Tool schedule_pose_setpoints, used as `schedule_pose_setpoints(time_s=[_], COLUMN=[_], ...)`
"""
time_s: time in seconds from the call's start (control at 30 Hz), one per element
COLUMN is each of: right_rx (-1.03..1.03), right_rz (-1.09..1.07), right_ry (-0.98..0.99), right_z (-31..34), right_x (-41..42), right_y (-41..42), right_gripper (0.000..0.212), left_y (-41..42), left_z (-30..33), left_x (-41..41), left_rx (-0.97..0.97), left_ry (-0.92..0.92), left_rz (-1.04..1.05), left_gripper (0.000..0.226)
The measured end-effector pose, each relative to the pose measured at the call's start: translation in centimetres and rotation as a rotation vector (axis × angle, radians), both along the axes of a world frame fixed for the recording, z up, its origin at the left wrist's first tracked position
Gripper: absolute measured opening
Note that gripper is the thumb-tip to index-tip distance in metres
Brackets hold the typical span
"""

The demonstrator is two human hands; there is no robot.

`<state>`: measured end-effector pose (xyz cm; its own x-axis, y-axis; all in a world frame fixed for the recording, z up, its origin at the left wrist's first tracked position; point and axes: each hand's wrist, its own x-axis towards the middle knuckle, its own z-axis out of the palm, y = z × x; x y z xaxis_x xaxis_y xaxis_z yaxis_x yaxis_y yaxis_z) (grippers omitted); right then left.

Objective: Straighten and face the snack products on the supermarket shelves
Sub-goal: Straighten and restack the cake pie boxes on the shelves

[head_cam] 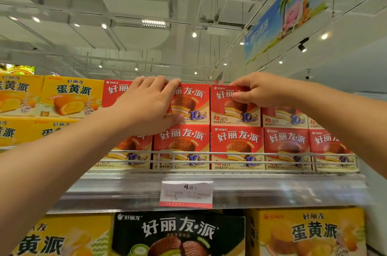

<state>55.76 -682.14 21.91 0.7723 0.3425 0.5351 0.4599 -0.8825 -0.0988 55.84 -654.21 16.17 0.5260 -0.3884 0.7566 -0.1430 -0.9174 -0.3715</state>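
A head-worn camera looked up at a top supermarket shelf stacked two rows high with red snack boxes, all printed in white Chinese characters reading 好丽友·派, with a picture of a chocolate-coated pie and a purple "10" badge.

The left hand lay over the front of a red box in the upper row, fingers together and curled over its top edge, thumb pressing at its lower left corner. That box stood upright, printed face toward the camera.

The right hand gripped the neighbouring red box in the same row, fingers hooked over its top edge and thumb pressed on the front face. This box also faced forward and upright, just beside the first.

Below them sat the lower row of red boxes, faces forward, behind a white wire rail along the shelf front. To the left, yellow boxes read 蛋黄派 and carried a "22%" badge.

A clear price strip ran along the shelf edge, holding a white tag that read "4.20"; its smaller print was too blurred to read.

On the shelf beneath stood a black box marked 好丽友·派, flanked by larger yellow 蛋黄派 boxes. A blue banner with a palm tree and a pink character hung from the ceiling.
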Motion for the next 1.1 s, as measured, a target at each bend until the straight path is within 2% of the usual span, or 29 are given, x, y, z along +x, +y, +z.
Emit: schedule_pose_setpoints(time_s=[0.3,0.4,0.47,0.53,0.63,0.73,0.9,1.0,1.1], right_rx=[-0.095,-0.205,-0.311,-0.357,-0.3,-0.24,-0.19,-0.116,-0.045], right_rz=[-0.056,-0.164,-0.232,-0.194,-0.001,0.171,0.202,0.239,0.271], right_ry=[-0.038,-0.035,-0.136,-0.312,-0.488,-0.486,-0.486,-0.544,-0.612], right_z=[-0.7,-0.6,-0.7,-1.7,-5.8,-11.9,-19.7,-21.3,-22.0], right_x=[-0.2,-1.1,-1.8,-2.8,-4.7,-6.3,-6.0,-4.8,-3.7], right_y=[0.2,0.6,0.8,1.2,2.1,3.1,4.0,4.1,4.3], right_gripper=[0.036,0.052,0.067,0.071,0.061,0.052,0.051,0.045,0.041], left_y=[-0.1,-0.2,-0.3,-0.2,0.5,1.5,3.3,3.4,3.2], left_z=[-0.4,-1.0,-1.8,-3.3,-6.7,-11.2,-16.1,-17.8,-18.6], left_x=[0.5,0.4,-0.3,-1.7,-4.2,-5.8,-6.5,-6.3,-5.8], left_rx=[-0.003,-0.064,-0.137,-0.202,-0.241,-0.23,-0.184,-0.276,-0.296], left_ry=[-0.031,-0.001,-0.042,-0.125,-0.16,-0.152,-0.163,-0.114,-0.139], left_rz=[-0.002,-0.001,-0.04,-0.138,-0.231,-0.234,-0.179,-0.14,-0.143], left_gripper=[0.093,0.09,0.086,0.082,0.079,0.074,0.063,0.059,0.055])
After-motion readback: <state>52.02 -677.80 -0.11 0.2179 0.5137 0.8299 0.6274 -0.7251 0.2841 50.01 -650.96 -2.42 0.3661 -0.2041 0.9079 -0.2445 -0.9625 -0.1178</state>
